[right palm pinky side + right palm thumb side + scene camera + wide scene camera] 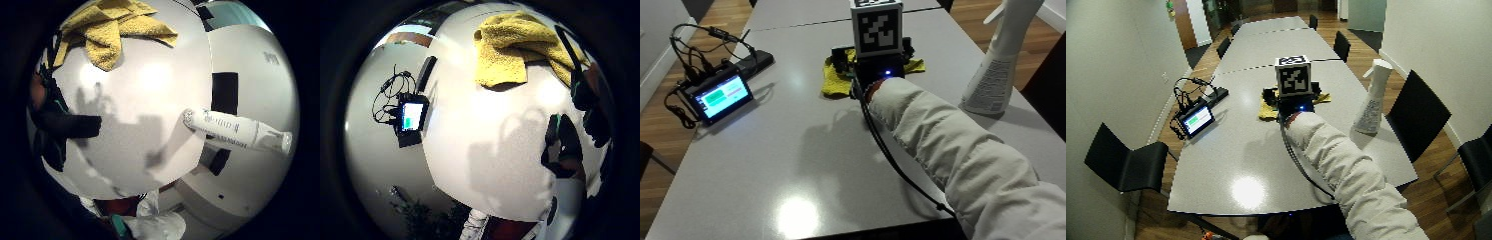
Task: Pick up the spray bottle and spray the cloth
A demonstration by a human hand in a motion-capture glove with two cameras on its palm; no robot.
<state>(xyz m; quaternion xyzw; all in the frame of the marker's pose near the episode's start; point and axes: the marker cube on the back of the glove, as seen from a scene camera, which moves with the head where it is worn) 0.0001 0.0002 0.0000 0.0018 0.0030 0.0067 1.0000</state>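
Right hand (pixel 869 75): raised above table (pixel 806 165), fingers relaxed, empty | spray bottle (pixel 996 65): upright, well to its right, ungrasped | cloth (pixel 833 80): just beyond hand, awaiting spray

Puffy off-white jacket sleeve (pixel 953 150), black glove straps (pixel 65 125)

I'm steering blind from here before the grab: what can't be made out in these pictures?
- Gloved right hand: in both outside views the marker cube and sleeve hide its fingers; the palm views show only dark edges.
- Yellow cloth: its middle is hidden behind the hand in the outside view.
- Spray bottle: nozzle cut off by the outside view's top edge; label print too small to read.
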